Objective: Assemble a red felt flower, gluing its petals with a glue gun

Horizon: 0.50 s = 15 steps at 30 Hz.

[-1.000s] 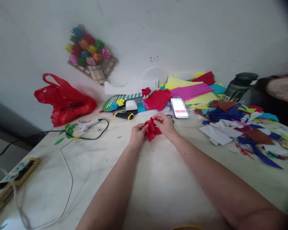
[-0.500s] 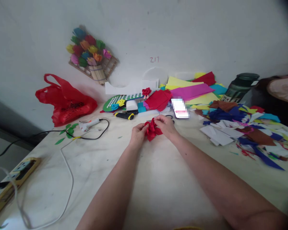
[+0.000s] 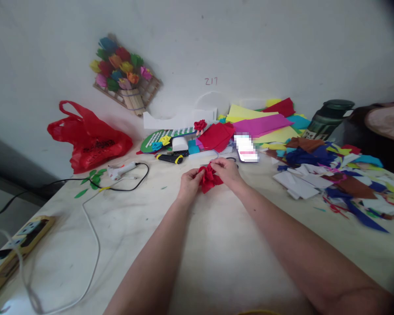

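Bare table (image 3: 216,245) is lying open in front; paper scraps (image 3: 331,179) are crowding the right, a glue gun (image 3: 121,169) with cord (image 3: 92,227) is blocking the left, and stacked sheets (image 3: 249,124) are closing the rear.

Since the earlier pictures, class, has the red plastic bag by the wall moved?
No. The red plastic bag keeps its place beside the green paper leaves.

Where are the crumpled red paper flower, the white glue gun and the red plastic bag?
crumpled red paper flower (image 3: 209,178), head view, middle of its petals between both hands.
white glue gun (image 3: 121,170), head view, on its body.
red plastic bag (image 3: 92,142), head view, bag's bulging middle.
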Each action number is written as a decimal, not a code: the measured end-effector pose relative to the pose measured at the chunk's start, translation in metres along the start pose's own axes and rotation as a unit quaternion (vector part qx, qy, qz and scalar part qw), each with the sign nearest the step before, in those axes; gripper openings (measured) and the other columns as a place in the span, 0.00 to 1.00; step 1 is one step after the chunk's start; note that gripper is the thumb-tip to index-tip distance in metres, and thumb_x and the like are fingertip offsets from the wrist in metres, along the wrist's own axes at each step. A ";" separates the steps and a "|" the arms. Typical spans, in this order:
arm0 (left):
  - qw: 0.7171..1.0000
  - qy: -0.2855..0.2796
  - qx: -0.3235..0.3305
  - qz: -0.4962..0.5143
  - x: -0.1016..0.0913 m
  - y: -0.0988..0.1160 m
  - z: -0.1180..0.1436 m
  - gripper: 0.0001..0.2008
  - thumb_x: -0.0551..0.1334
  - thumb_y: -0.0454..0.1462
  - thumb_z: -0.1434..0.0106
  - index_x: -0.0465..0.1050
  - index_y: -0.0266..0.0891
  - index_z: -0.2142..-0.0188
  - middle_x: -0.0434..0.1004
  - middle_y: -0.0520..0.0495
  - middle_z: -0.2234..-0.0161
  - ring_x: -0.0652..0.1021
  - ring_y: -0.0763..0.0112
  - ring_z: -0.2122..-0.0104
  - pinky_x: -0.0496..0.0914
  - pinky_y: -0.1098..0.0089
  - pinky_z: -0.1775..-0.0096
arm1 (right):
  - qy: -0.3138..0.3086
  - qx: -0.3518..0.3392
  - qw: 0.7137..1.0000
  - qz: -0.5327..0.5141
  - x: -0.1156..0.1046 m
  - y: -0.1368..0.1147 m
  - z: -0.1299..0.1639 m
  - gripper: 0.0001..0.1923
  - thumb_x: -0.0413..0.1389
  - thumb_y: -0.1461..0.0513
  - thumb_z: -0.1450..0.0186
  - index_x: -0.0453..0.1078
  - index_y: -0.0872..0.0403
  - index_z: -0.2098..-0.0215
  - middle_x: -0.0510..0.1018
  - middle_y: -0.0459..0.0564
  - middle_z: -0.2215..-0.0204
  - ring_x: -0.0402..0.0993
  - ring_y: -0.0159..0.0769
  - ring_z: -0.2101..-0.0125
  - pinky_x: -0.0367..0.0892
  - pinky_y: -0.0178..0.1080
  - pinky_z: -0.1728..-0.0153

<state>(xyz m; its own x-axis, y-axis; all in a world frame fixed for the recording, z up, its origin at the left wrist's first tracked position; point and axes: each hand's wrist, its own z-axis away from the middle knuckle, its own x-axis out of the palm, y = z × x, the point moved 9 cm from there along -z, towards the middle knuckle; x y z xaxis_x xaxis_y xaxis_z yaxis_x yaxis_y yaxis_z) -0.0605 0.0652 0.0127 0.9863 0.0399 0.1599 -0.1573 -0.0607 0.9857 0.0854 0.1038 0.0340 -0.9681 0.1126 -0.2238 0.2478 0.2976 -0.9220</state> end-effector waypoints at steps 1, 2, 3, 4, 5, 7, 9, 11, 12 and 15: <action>1.000 -0.001 -0.002 0.000 0.000 -0.001 0.000 0.21 0.70 0.51 0.57 0.74 0.35 0.76 0.69 0.52 0.80 0.68 0.76 0.78 0.65 0.73 0.74 | 0.000 0.004 1.000 -0.002 0.000 0.001 0.000 0.07 0.54 0.59 0.45 0.74 0.52 0.73 0.79 0.48 0.73 0.75 0.38 0.69 0.72 0.43 0.63; 1.000 -0.002 -0.002 0.000 0.000 -0.001 0.000 0.21 0.70 0.51 0.57 0.73 0.35 0.76 0.69 0.52 0.80 0.68 0.76 0.79 0.64 0.74 0.74 | -0.001 0.006 1.000 -0.002 0.000 0.002 -0.001 0.07 0.54 0.60 0.46 0.74 0.52 0.73 0.79 0.48 0.73 0.75 0.38 0.68 0.72 0.43 0.63; 1.000 -0.003 -0.003 0.000 0.000 -0.001 -0.001 0.21 0.70 0.51 0.57 0.73 0.35 0.76 0.69 0.52 0.80 0.68 0.76 0.79 0.64 0.74 0.74 | 0.000 0.008 1.000 0.000 0.000 0.002 -0.001 0.07 0.54 0.60 0.46 0.74 0.52 0.74 0.79 0.48 0.72 0.76 0.39 0.67 0.72 0.43 0.62; 1.000 -0.004 -0.003 0.001 0.001 -0.001 -0.001 0.21 0.70 0.51 0.57 0.74 0.35 0.76 0.70 0.51 0.80 0.68 0.76 0.79 0.65 0.73 0.74 | 0.000 0.009 1.000 0.004 0.000 0.003 -0.002 0.06 0.54 0.61 0.46 0.74 0.52 0.74 0.79 0.48 0.72 0.76 0.39 0.67 0.71 0.43 0.62; 1.000 -0.006 -0.002 0.001 0.001 -0.001 -0.001 0.21 0.70 0.51 0.57 0.74 0.34 0.75 0.71 0.51 0.79 0.68 0.76 0.78 0.65 0.73 0.73 | -0.002 0.009 1.000 0.009 0.000 0.003 -0.002 0.06 0.54 0.61 0.47 0.73 0.52 0.75 0.79 0.48 0.72 0.76 0.38 0.67 0.71 0.43 0.61; 1.000 -0.007 0.000 0.001 0.001 0.000 0.000 0.21 0.71 0.50 0.58 0.75 0.34 0.74 0.72 0.50 0.78 0.69 0.75 0.78 0.65 0.73 0.73 | -0.011 0.010 1.000 0.018 0.001 0.004 -0.001 0.05 0.54 0.62 0.47 0.73 0.52 0.76 0.79 0.48 0.72 0.75 0.38 0.67 0.71 0.42 0.61; 1.000 -0.004 0.000 -0.001 0.001 0.000 0.000 0.21 0.71 0.49 0.58 0.76 0.34 0.74 0.73 0.49 0.78 0.70 0.75 0.77 0.66 0.73 0.72 | -0.015 0.014 0.999 0.026 0.002 0.005 -0.001 0.05 0.54 0.63 0.48 0.72 0.52 0.77 0.79 0.47 0.72 0.75 0.37 0.68 0.70 0.42 0.61; 1.000 0.010 0.000 -0.005 -0.002 -0.002 -0.001 0.20 0.72 0.49 0.59 0.76 0.34 0.74 0.74 0.49 0.78 0.71 0.74 0.77 0.65 0.73 0.73 | -0.013 0.013 0.999 0.030 0.002 0.004 -0.001 0.04 0.54 0.64 0.48 0.72 0.52 0.77 0.79 0.47 0.72 0.75 0.37 0.67 0.70 0.42 0.60; 1.000 0.022 -0.001 -0.007 -0.005 -0.003 -0.002 0.20 0.72 0.48 0.59 0.76 0.34 0.74 0.73 0.49 0.78 0.71 0.74 0.78 0.65 0.73 0.73 | -0.011 0.010 0.999 0.030 0.002 0.003 -0.001 0.04 0.54 0.64 0.48 0.72 0.52 0.77 0.80 0.47 0.71 0.76 0.37 0.66 0.70 0.42 0.59; 0.998 0.060 -0.005 -0.010 -0.014 -0.010 -0.007 0.19 0.71 0.49 0.58 0.74 0.34 0.75 0.70 0.52 0.82 0.68 0.76 0.81 0.63 0.73 0.76 | -0.017 -0.014 1.000 0.022 0.003 -0.004 0.000 0.04 0.54 0.65 0.48 0.70 0.52 0.79 0.80 0.49 0.67 0.75 0.37 0.63 0.69 0.42 0.58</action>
<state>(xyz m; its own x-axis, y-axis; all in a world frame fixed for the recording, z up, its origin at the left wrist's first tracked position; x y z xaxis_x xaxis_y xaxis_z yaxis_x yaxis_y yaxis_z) -0.0728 0.0718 0.0014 0.9765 0.1600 0.1442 -0.1380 -0.0492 0.9892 0.0812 0.1026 0.0372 -0.9568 0.0947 -0.2749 0.2908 0.3188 -0.9021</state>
